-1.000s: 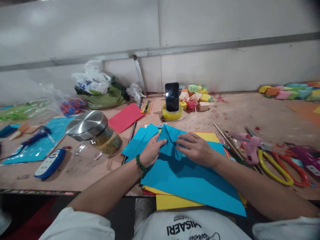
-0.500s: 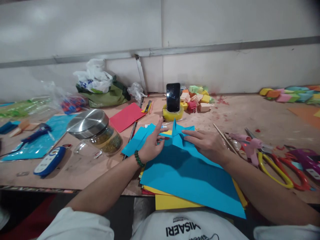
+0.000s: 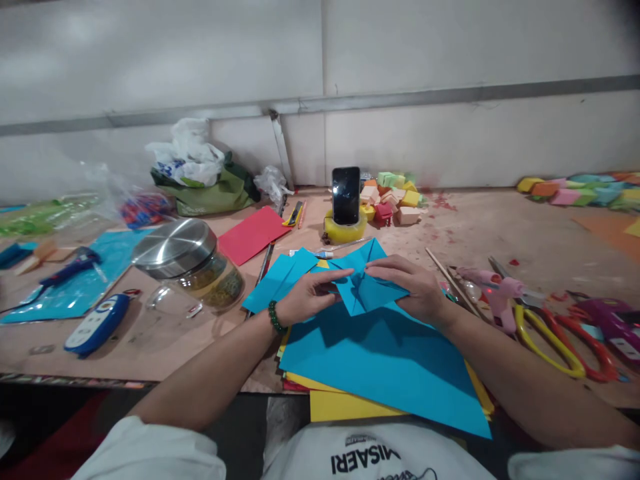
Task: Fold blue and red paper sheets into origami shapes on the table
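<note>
Between my hands is a folded blue paper with pointed corners, held above a large blue sheet. My left hand, with a green bead bracelet at the wrist, pinches its left side between thumb and fingers. On the other side my right hand grips the right part, fingers bent over the top near the centre folds. Yellow paper sticks out below the large sheet. Smaller blue pieces lie just left of my left hand.
A lidded glass jar and a blue-white power strip stand to the left. Behind are a phone on a yellow tape roll and folded paper cubes. Scissors and a pink glue gun lie right.
The folded blue paper has turned and lies more spread out, its centre folds facing up. My left hand, open before, has closed on its left side. My right hand has shifted its grip.
</note>
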Demonstrator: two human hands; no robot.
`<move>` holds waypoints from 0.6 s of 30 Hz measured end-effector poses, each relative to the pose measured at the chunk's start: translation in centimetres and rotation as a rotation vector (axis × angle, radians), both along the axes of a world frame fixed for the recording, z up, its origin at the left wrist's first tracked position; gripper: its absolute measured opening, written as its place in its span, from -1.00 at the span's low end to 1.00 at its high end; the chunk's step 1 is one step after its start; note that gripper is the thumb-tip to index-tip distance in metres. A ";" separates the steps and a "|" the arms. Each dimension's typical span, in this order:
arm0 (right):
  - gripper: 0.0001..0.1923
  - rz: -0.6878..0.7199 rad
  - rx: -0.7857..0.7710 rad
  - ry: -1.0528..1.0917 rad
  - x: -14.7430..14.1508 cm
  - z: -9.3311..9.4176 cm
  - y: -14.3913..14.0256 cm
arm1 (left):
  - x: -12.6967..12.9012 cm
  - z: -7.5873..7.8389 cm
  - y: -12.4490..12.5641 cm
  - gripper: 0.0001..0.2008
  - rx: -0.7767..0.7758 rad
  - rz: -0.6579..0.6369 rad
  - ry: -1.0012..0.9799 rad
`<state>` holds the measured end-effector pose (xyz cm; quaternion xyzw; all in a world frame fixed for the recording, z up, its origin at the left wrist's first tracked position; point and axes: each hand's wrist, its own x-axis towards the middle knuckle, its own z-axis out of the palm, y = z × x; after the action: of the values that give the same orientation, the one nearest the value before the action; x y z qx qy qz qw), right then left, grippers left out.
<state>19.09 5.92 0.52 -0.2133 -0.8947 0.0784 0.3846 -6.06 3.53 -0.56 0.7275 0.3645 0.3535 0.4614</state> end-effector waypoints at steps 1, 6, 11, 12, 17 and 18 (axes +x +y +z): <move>-0.52 -0.005 -0.015 -0.003 0.0 0.0 -0.1 | 0.0 0.0 0.0 -0.53 -0.001 -0.010 0.019; -0.69 0.022 -0.030 0.028 -0.2 -0.7 0.2 | 0.0 -0.1 0.0 -0.73 0.137 0.045 0.156; -0.72 0.058 -0.117 0.070 -0.4 -1.7 0.7 | 0.0 -0.1 -0.2 -0.78 0.152 0.143 0.127; -0.72 0.065 -0.135 0.086 -0.4 -1.8 0.7 | 0.1 0.0 -0.2 -0.77 0.152 0.152 0.103; -0.74 0.094 -0.185 0.106 -0.7 -1.2 0.3 | 0.4 0.3 -0.6 -0.83 0.156 0.171 0.037; -0.75 0.089 -0.207 0.120 -0.9 -1.0 0.2 | 0.5 0.4 -0.6 -0.86 0.162 0.183 0.030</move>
<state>18.21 6.13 -0.47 -0.2071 -0.8658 0.1999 0.4093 -5.61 2.91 -0.14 0.7313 0.4066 0.4115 0.3613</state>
